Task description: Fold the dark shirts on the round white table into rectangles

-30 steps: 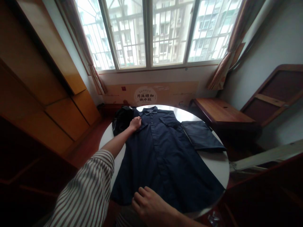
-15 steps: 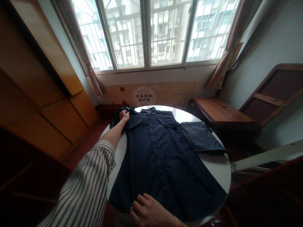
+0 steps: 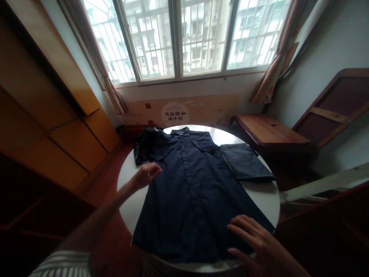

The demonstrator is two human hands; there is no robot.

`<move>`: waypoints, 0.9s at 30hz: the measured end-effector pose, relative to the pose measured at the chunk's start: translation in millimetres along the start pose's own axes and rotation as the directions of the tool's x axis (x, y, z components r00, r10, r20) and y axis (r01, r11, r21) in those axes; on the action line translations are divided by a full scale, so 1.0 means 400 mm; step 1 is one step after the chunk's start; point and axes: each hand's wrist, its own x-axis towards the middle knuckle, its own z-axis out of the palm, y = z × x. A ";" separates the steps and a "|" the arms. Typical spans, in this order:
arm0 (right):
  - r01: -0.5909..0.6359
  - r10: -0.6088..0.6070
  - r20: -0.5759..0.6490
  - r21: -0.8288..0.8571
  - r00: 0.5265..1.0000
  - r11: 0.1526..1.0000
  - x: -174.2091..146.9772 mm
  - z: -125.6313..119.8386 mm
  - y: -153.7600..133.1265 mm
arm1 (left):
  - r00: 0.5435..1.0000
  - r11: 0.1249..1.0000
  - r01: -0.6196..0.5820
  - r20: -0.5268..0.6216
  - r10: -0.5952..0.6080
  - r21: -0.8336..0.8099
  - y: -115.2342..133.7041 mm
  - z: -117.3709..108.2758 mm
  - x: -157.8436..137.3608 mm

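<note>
A dark navy button-up shirt (image 3: 184,192) lies spread front up on the white round table (image 3: 127,207), its collar (image 3: 180,132) at the far end and its hem towards me. My left hand (image 3: 148,173) hovers by the shirt's left edge, fingers curled together and slightly blurred, with nothing visible in them. Above the lower right of the shirt is my right hand (image 3: 253,238), fingers stretched out and thumb apart, holding nothing. Flat beside the shirt's right side lies a folded dark blue cloth (image 3: 246,163); whether it joins the shirt, I cannot tell.
A black bag-like item (image 3: 144,146) sits at the table's far left edge. Beyond the table stand a low wooden table (image 3: 271,130) on the right and a barred window (image 3: 198,38). Wooden cabinets (image 3: 72,134) line the left side.
My left hand has come away from the shirt's far left shoulder, back towards me. My right hand has moved right from the near hem, and its fingers have spread. The shirt looks unmoved.
</note>
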 end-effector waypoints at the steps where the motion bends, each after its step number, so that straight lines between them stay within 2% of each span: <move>1: 0.011 -0.012 -0.022 -0.039 1.000 0.999 -0.037 -0.006 0.027 | 0.993 0.997 -0.077 0.093 0.078 -0.020 0.043 0.000 -0.077; 3: 0.025 -0.028 -0.034 -0.092 0.999 0.995 -0.094 -0.005 0.060 | 0.936 0.978 -0.203 0.281 0.210 -0.057 0.122 -0.001 -0.214; 4: 0.021 -0.024 -0.030 -0.103 0.999 0.994 -0.113 -0.002 0.067 | 0.922 0.974 -0.217 0.315 0.227 -0.066 0.155 0.000 -0.270; 6: 0.004 -0.007 -0.030 -0.103 1.000 0.995 -0.130 0.006 0.066 | 0.920 0.974 -0.225 0.322 0.223 -0.032 0.198 0.004 -0.353; 9: 0.028 -0.032 -0.039 -0.101 0.999 0.994 -0.125 0.012 0.053 | 0.943 0.969 -0.239 0.255 0.216 0.064 0.208 0.013 -0.421; 13: 0.089 -0.090 -0.002 -0.114 0.996 0.989 -0.114 0.005 0.059 | 0.935 0.951 -0.289 0.243 0.257 0.108 0.180 0.010 -0.456; 17: 0.062 -0.064 -0.009 -0.146 0.998 0.987 -0.131 -0.010 0.104 | 0.929 0.930 -0.323 0.245 0.276 0.174 0.167 0.007 -0.469; 20: -0.032 0.014 -0.087 -0.210 0.996 0.977 -0.147 -0.016 0.144 | 0.959 0.936 -0.261 0.171 0.224 0.235 0.163 0.028 -0.475; 23: -0.183 0.142 -0.166 -0.261 0.976 0.948 -0.154 -0.013 0.172 | 0.986 0.964 -0.155 0.088 0.139 0.215 0.162 0.051 -0.477; 25: -0.291 0.238 -0.212 -0.273 0.948 0.917 -0.152 -0.009 0.181 | 0.991 0.975 -0.134 0.027 0.131 0.180 0.165 0.057 -0.475; 27: -0.345 0.296 -0.212 -0.252 0.931 0.904 -0.148 -0.009 0.183 | 0.987 0.978 -0.138 -0.061 0.149 0.153 0.171 0.052 -0.474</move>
